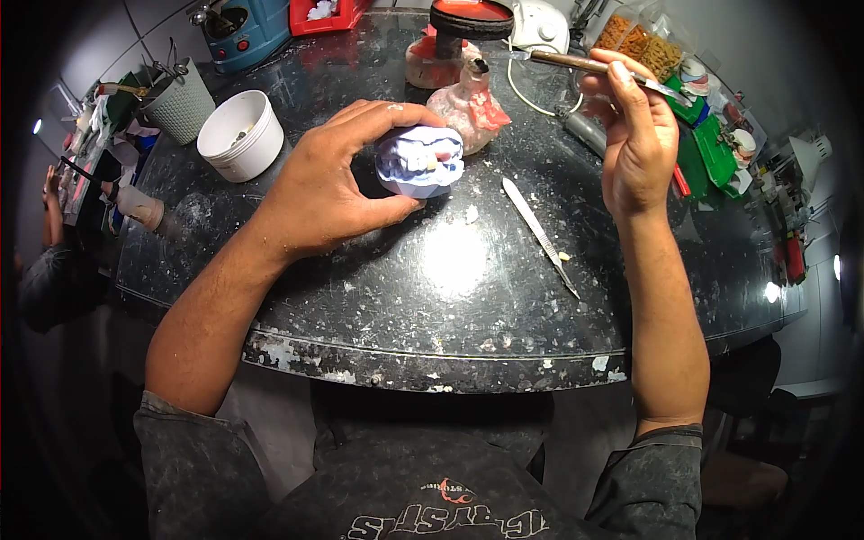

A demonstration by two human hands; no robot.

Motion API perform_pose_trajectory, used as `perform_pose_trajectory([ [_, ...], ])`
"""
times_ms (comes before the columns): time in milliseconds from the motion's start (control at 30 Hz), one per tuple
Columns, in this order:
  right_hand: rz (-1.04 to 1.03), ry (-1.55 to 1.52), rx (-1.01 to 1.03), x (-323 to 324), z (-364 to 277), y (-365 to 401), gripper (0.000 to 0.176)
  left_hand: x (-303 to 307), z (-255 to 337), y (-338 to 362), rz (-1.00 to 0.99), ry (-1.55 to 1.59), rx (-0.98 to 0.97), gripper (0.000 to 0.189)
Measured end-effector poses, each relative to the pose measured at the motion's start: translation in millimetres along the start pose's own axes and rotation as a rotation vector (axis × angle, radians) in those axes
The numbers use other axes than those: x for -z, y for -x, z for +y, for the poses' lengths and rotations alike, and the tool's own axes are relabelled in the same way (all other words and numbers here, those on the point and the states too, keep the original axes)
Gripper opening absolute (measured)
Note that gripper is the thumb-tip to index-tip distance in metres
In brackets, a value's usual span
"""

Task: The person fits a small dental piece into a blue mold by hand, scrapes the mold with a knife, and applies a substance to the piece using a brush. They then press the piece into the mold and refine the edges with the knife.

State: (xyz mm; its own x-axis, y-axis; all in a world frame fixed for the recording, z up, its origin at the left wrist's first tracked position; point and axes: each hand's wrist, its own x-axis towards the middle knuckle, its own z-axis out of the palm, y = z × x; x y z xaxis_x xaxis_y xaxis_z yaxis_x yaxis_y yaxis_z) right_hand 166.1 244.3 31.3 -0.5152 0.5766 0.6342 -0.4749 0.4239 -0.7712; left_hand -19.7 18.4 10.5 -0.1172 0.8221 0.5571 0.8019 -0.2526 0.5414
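Note:
My left hand (317, 180) is closed around a white-and-bluish dental cast (419, 164), its fingers on the far side and the thumb on the near side. A small yellowish piece sits among the teeth on the cast. My right hand (635, 148) is raised, pinching a wax knife (576, 62) with a brown handle; its metal tip points left, apart from the cast. On the black table (387, 297) between my hands lies a scalpel handle (535, 221), with a small pale yellow bit (564, 256) beside it. A wax-smeared glass spirit burner (468, 112) stands behind the cast.
A white tub (241, 135) and a woven grey basket (177, 106) of tools stand left. At the back are a blue machine (241, 34), a red bin (326, 15) and a dark pan with red contents (472, 13). Green trays (715, 153) lie right. Another person's hand (51, 184) shows far left.

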Motion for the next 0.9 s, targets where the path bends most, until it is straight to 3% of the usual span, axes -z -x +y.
perform_pose_trajectory([
  [467, 0.004, 0.025, -0.003, -0.8, -0.8, 0.3, 0.03, 2.5, 4.5, 0.2, -0.041, 0.016, 0.056, 0.061],
  [900, -0.037, -0.205, -0.055, -21.0, -15.4, 13.2, 0.028, 2.3, 1.1, 0.2, -0.022, 0.179, 0.162, 0.068],
])
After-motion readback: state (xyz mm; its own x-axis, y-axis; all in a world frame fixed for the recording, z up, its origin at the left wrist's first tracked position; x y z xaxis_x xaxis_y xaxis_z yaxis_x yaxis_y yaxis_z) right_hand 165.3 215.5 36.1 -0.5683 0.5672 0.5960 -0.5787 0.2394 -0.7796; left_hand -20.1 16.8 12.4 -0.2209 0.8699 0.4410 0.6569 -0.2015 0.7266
